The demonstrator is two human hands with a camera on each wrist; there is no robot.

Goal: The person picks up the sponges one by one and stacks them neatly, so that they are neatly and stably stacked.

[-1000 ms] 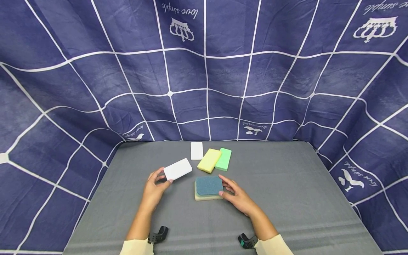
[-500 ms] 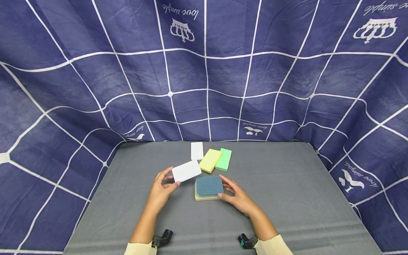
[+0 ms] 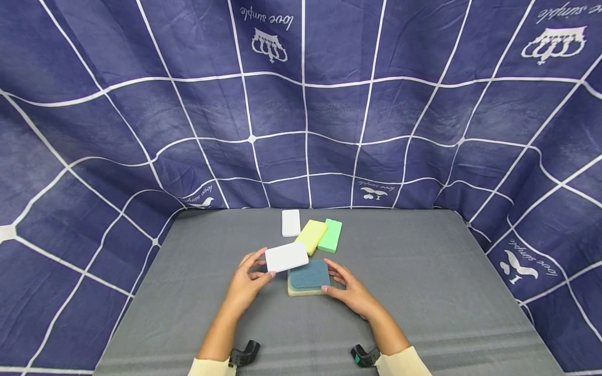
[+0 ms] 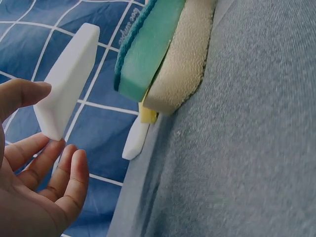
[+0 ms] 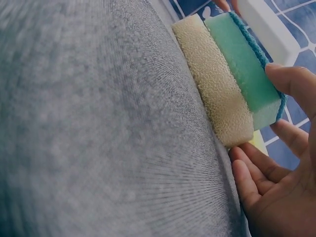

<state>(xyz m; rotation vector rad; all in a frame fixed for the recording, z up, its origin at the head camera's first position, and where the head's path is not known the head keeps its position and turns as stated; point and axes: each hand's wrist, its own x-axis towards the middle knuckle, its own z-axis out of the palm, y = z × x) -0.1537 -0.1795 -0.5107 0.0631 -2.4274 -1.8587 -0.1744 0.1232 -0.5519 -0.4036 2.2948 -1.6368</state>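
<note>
My left hand (image 3: pixel 246 284) pinches a white sponge block (image 3: pixel 286 257) between thumb and fingers, raised off the table. Seen from above, the block overlaps the far left corner of a green sponge (image 5: pixel 242 64) with a blue scouring face (image 3: pixel 310 275). That sponge lies flat on a beige, open-pored sponge (image 5: pixel 215 79) on the table. At the stack's right end, my right hand (image 3: pixel 351 293) holds the green sponge, thumb at the near corner and index finger at the far one. A gap shows between the white block and the blue face in the left wrist view.
Behind the stack, a yellow sponge (image 3: pixel 312 234) leans over the edge of a bright green one (image 3: pixel 331 236). Left of them lies a second white block (image 3: pixel 291 223). A grey cloth covers the table (image 3: pixel 414 261); a blue checked curtain (image 3: pixel 338 109) hangs behind it.
My left hand has carried the white sponge block rightward and slightly nearer, from left of the stack to over its far left corner. The right hand and the stack have stayed put.
</note>
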